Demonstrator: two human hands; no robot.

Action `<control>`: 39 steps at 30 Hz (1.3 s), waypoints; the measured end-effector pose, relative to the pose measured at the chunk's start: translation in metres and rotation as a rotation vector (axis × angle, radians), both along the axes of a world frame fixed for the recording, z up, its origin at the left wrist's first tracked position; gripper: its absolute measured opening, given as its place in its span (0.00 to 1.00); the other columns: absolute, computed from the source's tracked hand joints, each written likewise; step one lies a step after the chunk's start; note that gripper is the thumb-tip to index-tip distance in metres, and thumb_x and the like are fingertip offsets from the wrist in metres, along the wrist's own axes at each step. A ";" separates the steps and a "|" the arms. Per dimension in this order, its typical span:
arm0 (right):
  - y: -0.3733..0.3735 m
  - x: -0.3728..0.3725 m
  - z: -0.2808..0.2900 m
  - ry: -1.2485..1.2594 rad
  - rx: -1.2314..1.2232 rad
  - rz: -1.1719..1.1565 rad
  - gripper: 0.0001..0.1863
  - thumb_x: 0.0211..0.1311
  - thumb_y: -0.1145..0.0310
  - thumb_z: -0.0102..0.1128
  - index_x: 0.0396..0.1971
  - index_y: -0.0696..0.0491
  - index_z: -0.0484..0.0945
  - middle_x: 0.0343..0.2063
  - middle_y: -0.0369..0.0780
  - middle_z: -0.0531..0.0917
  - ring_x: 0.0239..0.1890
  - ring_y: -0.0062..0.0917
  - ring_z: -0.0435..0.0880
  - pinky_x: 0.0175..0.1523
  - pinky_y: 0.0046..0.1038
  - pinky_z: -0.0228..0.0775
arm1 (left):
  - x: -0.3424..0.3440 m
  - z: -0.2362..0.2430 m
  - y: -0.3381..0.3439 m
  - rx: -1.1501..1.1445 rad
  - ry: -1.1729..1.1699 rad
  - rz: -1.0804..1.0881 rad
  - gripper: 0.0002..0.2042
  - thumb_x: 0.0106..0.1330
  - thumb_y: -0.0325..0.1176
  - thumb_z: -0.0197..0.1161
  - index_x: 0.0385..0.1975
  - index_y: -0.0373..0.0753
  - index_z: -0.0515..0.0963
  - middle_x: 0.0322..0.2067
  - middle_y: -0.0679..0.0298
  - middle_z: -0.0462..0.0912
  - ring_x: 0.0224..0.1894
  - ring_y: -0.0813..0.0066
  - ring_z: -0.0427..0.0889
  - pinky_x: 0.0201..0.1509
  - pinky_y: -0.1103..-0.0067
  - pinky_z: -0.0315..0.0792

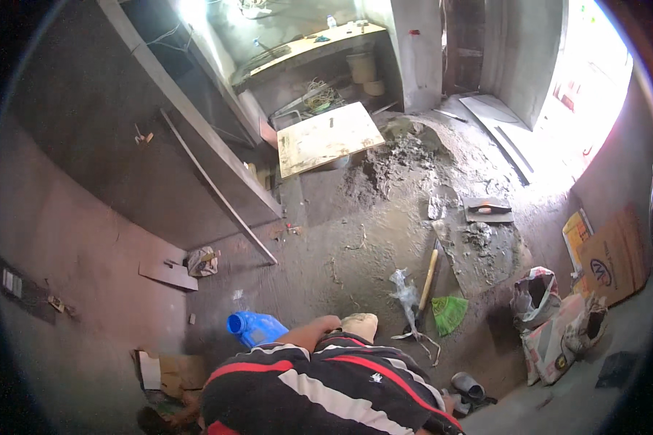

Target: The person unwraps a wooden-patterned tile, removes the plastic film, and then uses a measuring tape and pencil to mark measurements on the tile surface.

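Note:
My left forearm reaches across from the left, above dark clothing (312,395) with red and white stripes. My left hand (328,323) is closed, its fingers curled beside a rounded cream-coloured thing (360,327); whatever it grips is hidden. Left of that arm, a blue plastic jug (257,328) lies tipped on its side. At the lower right a patch of skin shows past the clothing, beside a grey cylindrical container (467,386). Whether it is my right hand is unclear, and no fingers can be made out there.
Wet mortar (413,156) is heaped on the floor, with a plastering float (489,209) nearby. Closer lie a wooden handle (429,274), a green broom head (450,314) and crumpled plastic (403,290). Sacks (548,341) and cardboard (615,257) line the right; a board (330,138) stands ahead.

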State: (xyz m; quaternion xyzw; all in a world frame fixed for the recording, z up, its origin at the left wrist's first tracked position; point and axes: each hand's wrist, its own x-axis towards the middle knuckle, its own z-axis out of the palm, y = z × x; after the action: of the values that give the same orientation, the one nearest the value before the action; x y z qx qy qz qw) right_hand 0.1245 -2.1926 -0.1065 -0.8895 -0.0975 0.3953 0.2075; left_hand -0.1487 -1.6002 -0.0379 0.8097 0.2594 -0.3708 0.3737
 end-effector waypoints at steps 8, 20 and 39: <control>0.117 -0.037 0.075 -0.006 -0.004 -0.002 0.12 0.56 0.63 0.58 0.34 0.53 0.85 0.29 0.46 0.84 0.31 0.38 0.84 0.37 0.41 0.73 | 0.068 0.008 0.065 0.199 -0.098 0.024 0.19 0.50 0.42 0.64 0.38 0.37 0.85 0.40 0.45 0.84 0.44 0.49 0.84 0.49 0.62 0.78; 0.167 -0.073 0.106 -0.196 -0.060 0.133 0.16 0.54 0.58 0.60 0.34 0.55 0.86 0.37 0.49 0.86 0.42 0.45 0.84 0.50 0.44 0.74 | 0.018 -0.006 0.156 0.190 -0.035 0.187 0.20 0.52 0.42 0.64 0.41 0.35 0.84 0.44 0.47 0.84 0.48 0.53 0.84 0.52 0.64 0.78; 0.177 -0.197 0.093 0.353 0.304 -1.310 0.14 0.62 0.60 0.58 0.38 0.54 0.82 0.33 0.41 0.86 0.30 0.27 0.85 0.29 0.33 0.76 | 0.133 0.019 0.259 -0.007 0.243 0.079 0.17 0.60 0.38 0.63 0.48 0.39 0.77 0.31 0.62 0.79 0.30 0.70 0.80 0.26 0.72 0.72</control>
State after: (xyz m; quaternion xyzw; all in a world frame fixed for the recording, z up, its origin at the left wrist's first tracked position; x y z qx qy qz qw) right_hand -0.0728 -2.0152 -0.0138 -0.6486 0.4403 0.3092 0.5384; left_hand -0.0159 -1.3407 -0.0185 0.7465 0.3330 -0.4523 0.3566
